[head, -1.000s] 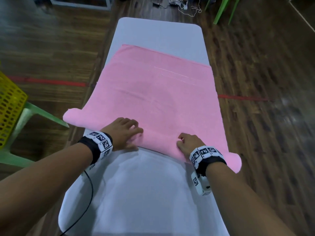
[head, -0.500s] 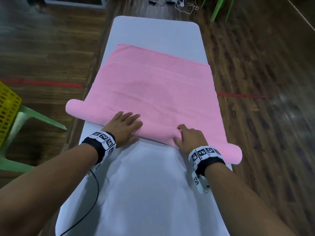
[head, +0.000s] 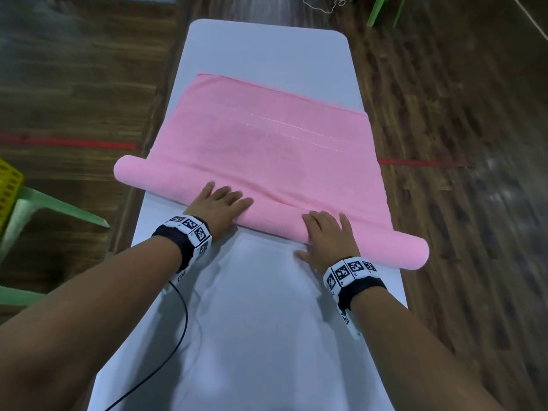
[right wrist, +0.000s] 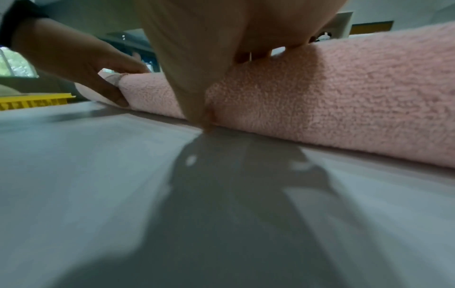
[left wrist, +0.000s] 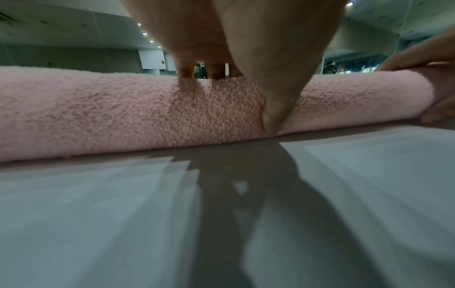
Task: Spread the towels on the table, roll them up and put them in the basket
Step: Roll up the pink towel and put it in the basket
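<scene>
Far left, cut off by the frame edge: yellow basket [head: 9, 185] perched on a green chair [head: 32, 203], well apart from the roll. Next, pink towel [head: 267, 143] lying across the white surface [head: 252, 336], near edge wound into a roll whose two ends overhang both long sides. Left hand [head: 219, 203] laid over the roll left of centre, fingers nearly straight, thumb tucked against the near side at the surface line, pressing rather than clutching. Right hand [head: 327, 235] further right on the same roll, fingers spread flat on top, thumb low against the near side, likewise pressing.

Probably best to push both palms forward at equal pace, keeping the roll square to the flat stretch ahead; uneven pressure would likely cone it. Light downward force for a tight wind.

Unsupported overhanging ends hard to judge for sag. Roll thickness and inner layers hidden. Basket contents out of view. No other towels visible.
</scene>
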